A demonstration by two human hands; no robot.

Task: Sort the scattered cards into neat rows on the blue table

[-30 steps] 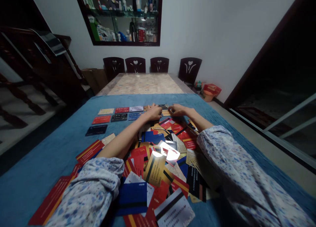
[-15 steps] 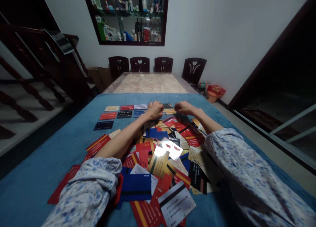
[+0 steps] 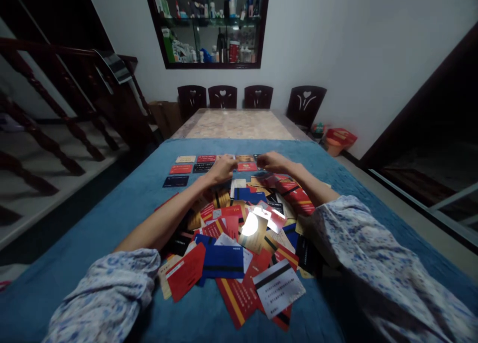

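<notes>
Bank cards lie in rows at the far side of the blue cloth, among them a red card (image 3: 181, 169), a dark blue card (image 3: 176, 181) and a black card (image 3: 202, 168). My left hand (image 3: 223, 169), fingers curled down, rests over the rows beside another red card (image 3: 247, 167). To its right, my right hand (image 3: 275, 162) is closed at the right end of the rows. Its fingertips, and anything in them, are hidden. Between my forearms spreads a loose pile of cards, with a blue card (image 3: 223, 262) and a white card (image 3: 279, 288) on top.
The blue cloth (image 3: 112, 233) covers the near part of a table whose bare stone-patterned top (image 3: 242, 124) shows beyond. Several dark chairs (image 3: 258, 97) line the wall. A wooden railing (image 3: 48, 104) is at left; a red bag (image 3: 340, 138) sits on the right.
My left hand has shifted left along the rows, uncovering cards near their right end. My right hand has moved slightly left too. The view has turned a little left.
</notes>
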